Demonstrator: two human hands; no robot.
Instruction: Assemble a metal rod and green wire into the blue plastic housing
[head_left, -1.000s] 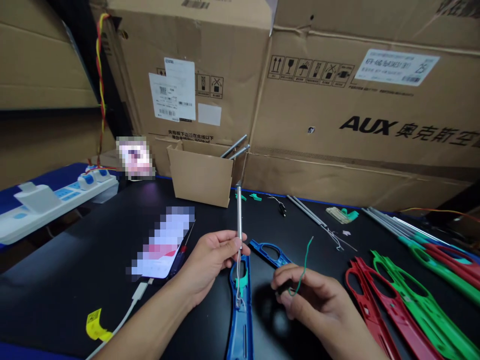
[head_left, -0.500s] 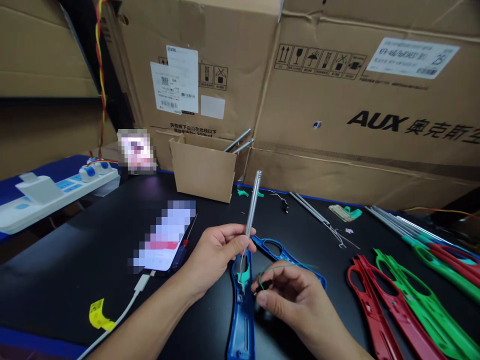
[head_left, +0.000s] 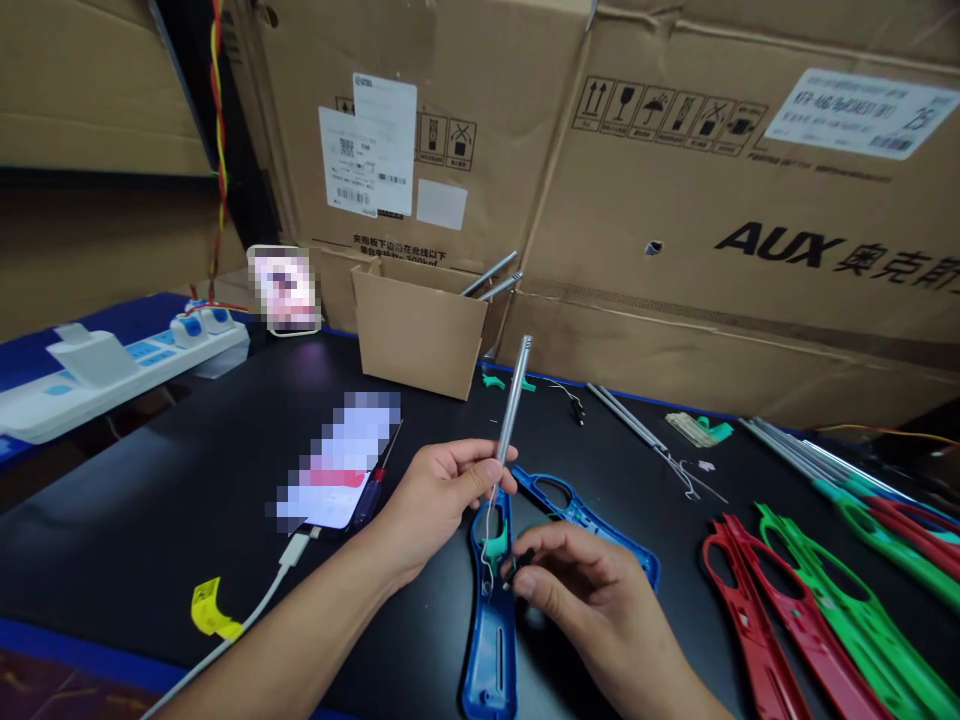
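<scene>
My left hand [head_left: 435, 495] pinches a thin metal tube [head_left: 514, 405] that points up and away, tilted slightly right. A teal fitting and white wire [head_left: 491, 540] hang at the tube's lower end, over a blue plastic handle shell [head_left: 489, 630] lying on the black table. A second blue shell [head_left: 585, 520] lies just behind. My right hand [head_left: 577, 590] is closed on a small black part [head_left: 523, 561] with a green wire, held right beside the teal fitting.
Red [head_left: 750, 620] and green [head_left: 840, 610] handle shells lie at the right, with more metal tubes [head_left: 810, 455] behind. A small open cardboard box [head_left: 420, 325] holds tubes. A phone [head_left: 337, 480] on a cable lies left, a power strip [head_left: 112, 365] farther left. Large cartons wall the back.
The tube has tilted from upright to leaning right. My right hand has moved left and in toward the teal fitting, and the green wire that stood up is now tucked down under it.
</scene>
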